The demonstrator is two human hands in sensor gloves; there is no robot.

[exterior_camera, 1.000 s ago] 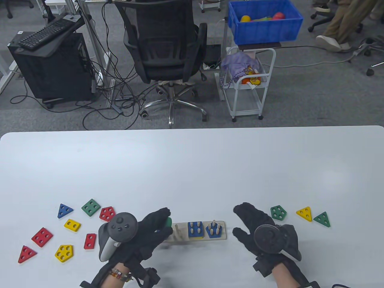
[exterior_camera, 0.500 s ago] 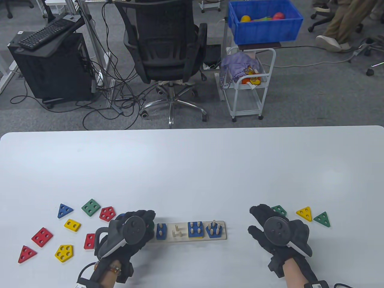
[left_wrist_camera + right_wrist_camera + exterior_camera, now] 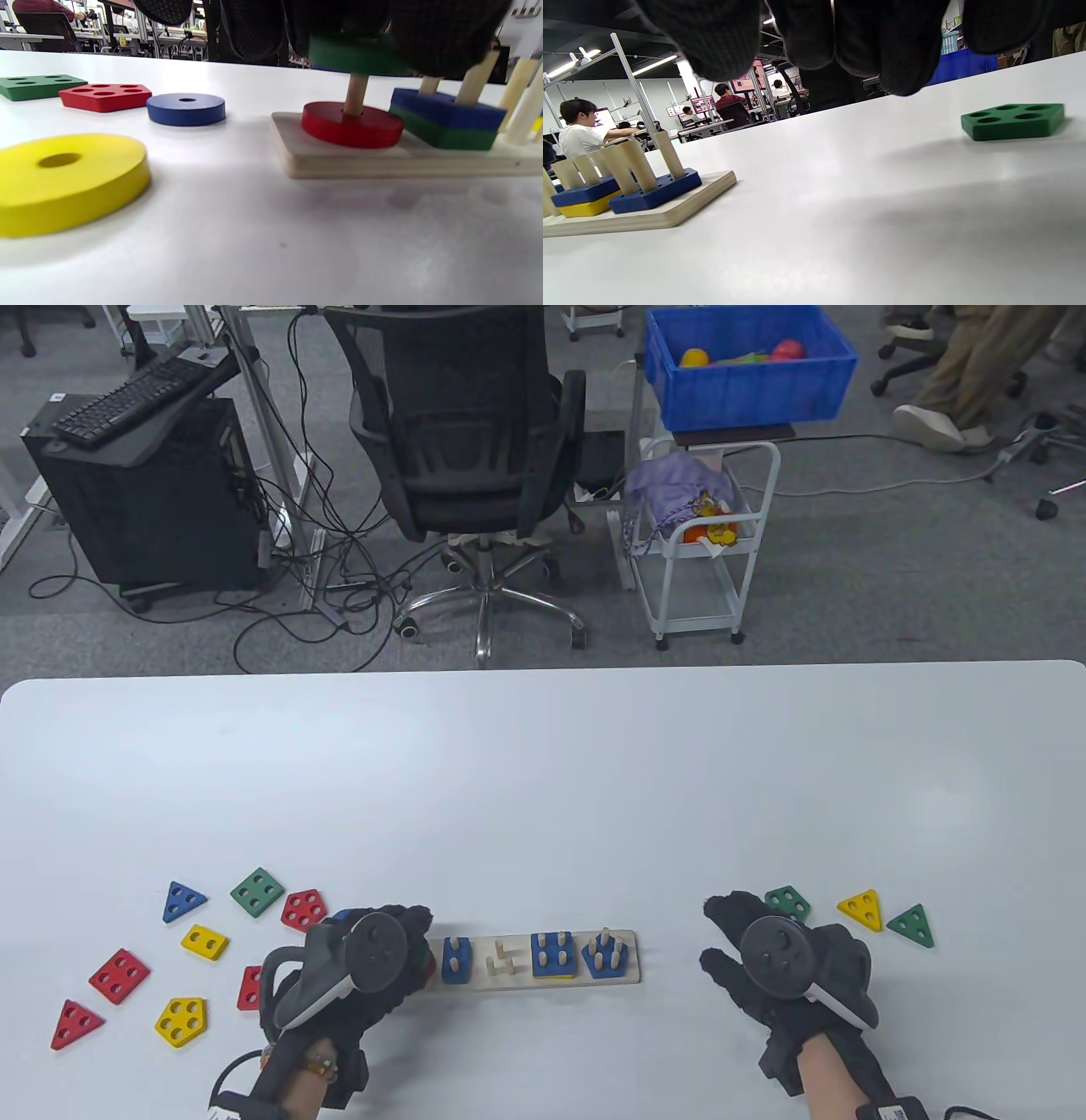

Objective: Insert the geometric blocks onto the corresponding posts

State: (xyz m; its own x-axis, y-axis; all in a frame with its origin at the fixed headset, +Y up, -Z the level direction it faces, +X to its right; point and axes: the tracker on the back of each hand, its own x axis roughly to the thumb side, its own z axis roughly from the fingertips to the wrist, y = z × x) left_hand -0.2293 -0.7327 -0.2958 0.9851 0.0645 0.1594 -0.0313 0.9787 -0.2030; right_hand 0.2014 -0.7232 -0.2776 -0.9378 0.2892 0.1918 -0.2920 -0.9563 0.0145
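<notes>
The wooden post board lies at the table's front middle. My left hand is at its left end and grips a green disc near the top of the single post, above a red disc at the base. A blue rectangle on a green one sits on the neighbouring posts. A blue square and a blue pentagon are on the right posts. My right hand is open and empty, beside a green pentagon, which also shows in the right wrist view.
Loose blocks lie left of the board: blue triangle, green square, red pentagon, yellow rectangle, red square. A yellow disc and blue disc lie near my left hand. Yellow triangle and green triangle lie right.
My left hand drew back from over the board to its left end, uncovering the blue rectangle. My right hand moved right, toward the green pentagon.
</notes>
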